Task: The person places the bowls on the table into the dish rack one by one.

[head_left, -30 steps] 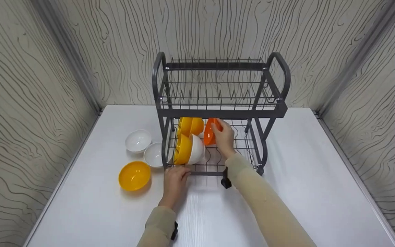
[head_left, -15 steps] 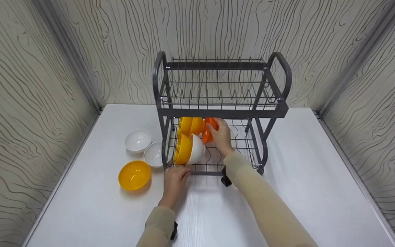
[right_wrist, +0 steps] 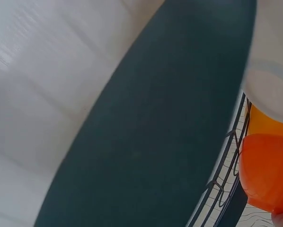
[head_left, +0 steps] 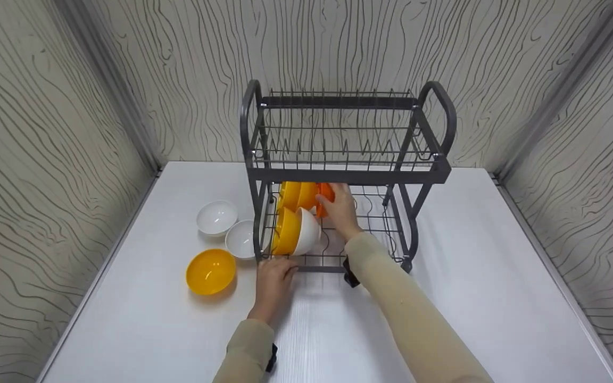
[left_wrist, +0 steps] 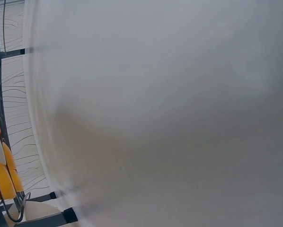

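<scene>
On my head feed, right hand (head_left: 342, 210) reaches into the lower tier of the rack (head_left: 349, 176), thumb and fingers pinching the orange bowl (head_left: 324, 201); that bowl is on its side towards the back of the tier, close by the back yellow bowls (head_left: 306, 197), contact I can't confirm; nearer me, front yellow bowl (head_left: 286, 234) and racked white bowl (head_left: 309, 233) sit side by side, also tipped; left hand (head_left: 272, 275) rests on the front bar (head_left: 322, 269) near its left end, whether its fingers curl round I can't tell; left of the rack, on the table (head_left: 125, 330), I get two loose white bowls (head_left: 217, 218) and a loose yellow bowl (head_left: 211, 272), all facing up.

On my left wrist feed, mostly table; rack and bowls squeeze in at the left edge, orange bowl just a sliver.

On my right wrist feed, a blurred dark strip (right_wrist: 146, 113) crosses the middle, can't identify it; orange bowl shows at the right edge, a fingertip on it.
</scene>
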Demonstrator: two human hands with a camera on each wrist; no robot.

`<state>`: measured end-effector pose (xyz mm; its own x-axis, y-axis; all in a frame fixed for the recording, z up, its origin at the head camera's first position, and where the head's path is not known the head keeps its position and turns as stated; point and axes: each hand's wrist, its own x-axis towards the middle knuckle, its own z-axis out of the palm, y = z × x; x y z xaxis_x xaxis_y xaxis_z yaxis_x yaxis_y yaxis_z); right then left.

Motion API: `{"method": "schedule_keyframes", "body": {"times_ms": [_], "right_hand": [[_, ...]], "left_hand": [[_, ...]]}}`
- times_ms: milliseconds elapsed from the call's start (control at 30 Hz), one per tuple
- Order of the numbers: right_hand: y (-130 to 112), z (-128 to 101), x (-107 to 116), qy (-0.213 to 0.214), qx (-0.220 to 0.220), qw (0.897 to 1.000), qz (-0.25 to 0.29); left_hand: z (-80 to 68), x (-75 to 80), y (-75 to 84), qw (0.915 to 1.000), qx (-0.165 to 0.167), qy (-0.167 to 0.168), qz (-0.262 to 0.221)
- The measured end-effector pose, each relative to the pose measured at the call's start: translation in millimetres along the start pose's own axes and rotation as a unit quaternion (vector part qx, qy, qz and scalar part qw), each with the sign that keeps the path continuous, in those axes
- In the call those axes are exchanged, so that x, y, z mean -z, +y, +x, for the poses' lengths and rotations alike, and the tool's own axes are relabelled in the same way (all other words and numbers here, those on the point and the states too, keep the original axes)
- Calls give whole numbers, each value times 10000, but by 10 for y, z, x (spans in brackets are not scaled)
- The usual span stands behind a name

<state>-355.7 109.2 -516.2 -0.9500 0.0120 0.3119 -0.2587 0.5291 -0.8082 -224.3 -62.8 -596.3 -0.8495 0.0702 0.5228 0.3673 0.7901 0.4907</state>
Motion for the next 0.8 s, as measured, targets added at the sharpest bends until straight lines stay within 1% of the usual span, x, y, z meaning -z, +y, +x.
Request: {"method": "schedule_keyframes", "body": {"times_ms": [167, 267, 367, 533, 633, 800], "right_hand": [[5, 12, -33, -119, 120, 9999, -27], [8, 16, -48, -171, 167, 9997, -68], [10, 22, -63, -239, 240, 9994, -106], [34, 58, -91, -259, 406, 9981, -393], [38, 68, -102, -286, 425, 9978, -422], [29, 73, -107, -333, 432, 9980, -314]], "left_hand": [[11, 17, 10, 9999, 71, -151, -29], [15, 33, 18, 9999, 29, -139, -53], [12, 35, 15, 10000, -37, -48, -68], [21, 12, 0, 9999, -138, 67, -78], [22, 0, -10, 9998, -190, 100, -41], [12, 4, -5, 9999, -88, 0, -61]]}}
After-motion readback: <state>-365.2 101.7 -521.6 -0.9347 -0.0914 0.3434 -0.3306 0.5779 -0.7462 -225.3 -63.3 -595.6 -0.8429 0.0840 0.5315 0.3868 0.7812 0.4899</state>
